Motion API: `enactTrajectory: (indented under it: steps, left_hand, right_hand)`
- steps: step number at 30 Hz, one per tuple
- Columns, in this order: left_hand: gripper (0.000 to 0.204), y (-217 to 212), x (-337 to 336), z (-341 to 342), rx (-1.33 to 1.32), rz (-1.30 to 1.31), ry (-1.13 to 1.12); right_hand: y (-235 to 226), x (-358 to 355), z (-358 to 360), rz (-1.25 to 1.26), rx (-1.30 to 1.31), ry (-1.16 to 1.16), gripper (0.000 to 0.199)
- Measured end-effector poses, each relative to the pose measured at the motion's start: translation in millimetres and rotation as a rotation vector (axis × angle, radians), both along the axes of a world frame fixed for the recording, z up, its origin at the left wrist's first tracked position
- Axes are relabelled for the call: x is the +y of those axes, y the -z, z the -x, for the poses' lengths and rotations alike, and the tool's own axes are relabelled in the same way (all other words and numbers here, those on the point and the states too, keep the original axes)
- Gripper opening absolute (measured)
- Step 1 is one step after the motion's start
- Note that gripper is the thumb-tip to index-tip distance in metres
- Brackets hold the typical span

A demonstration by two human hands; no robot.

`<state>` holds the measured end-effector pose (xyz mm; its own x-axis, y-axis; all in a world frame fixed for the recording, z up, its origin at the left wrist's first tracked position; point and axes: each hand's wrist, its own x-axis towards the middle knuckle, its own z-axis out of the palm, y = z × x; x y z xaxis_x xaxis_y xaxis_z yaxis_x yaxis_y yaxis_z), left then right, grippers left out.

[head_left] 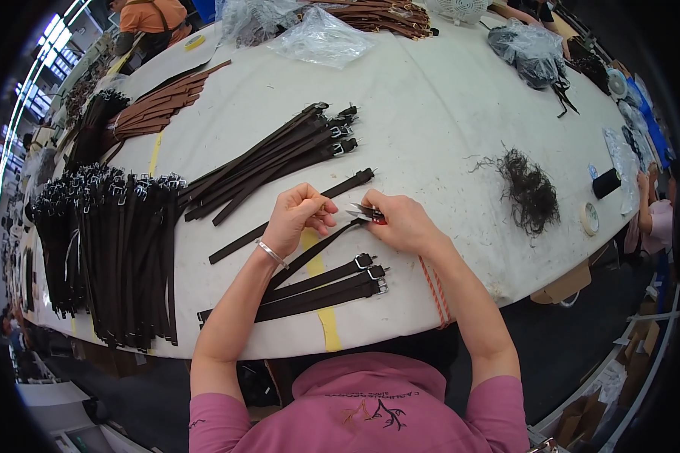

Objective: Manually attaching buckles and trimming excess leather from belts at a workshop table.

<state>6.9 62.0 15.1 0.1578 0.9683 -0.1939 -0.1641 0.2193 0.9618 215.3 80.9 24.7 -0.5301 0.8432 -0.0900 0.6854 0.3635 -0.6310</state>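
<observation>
My right hand (402,220) is wrapped round a pair of small thread snips (375,217) with red on the handle. Their blades point left, toward my other hand. Just left of them, my left hand (298,215) is closed with thumb and fingers together; whatever it pinches is too small to make out. A dark strap (315,252) runs up from under my left forearm, its end at the snips and my right fingers. Beyond my hands lies another dark strap (251,240). Nearer me are several buckled straps (321,288), partly under my left forearm.
A big pile of dark buckled straps (128,249) hangs over the table's left side. Further back lie a fanned bundle (279,155) and brown straps (166,106). To the right are a heap of thread scraps (527,189), a tape roll (589,218) and a black spool (606,183).
</observation>
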Motion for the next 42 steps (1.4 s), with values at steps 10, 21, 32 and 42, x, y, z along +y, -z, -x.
enactTrajectory:
  steps: [10, 21, 32, 42]
  left_hand:
    - [0.010, 7, -18, -14, 0.545, -0.362, 0.018]
    - [0.011, 5, -36, -15, 0.910, -0.611, 0.200]
    - [0.014, 11, -21, -37, 1.042, -0.723, 0.106]
    - [0.008, 24, -4, -41, 0.959, -0.649, 0.191]
  right_hand:
    - [20, -34, -23, -0.377, 0.186, 0.001, 0.023]
    - [16, -33, -3, -0.114, 0.130, 0.249, 0.016]
    - [22, -4, 9, 0.047, 0.257, 0.393, 0.021]
    - [0, -4, 0, 0.496, 0.346, 0.375, 0.022]
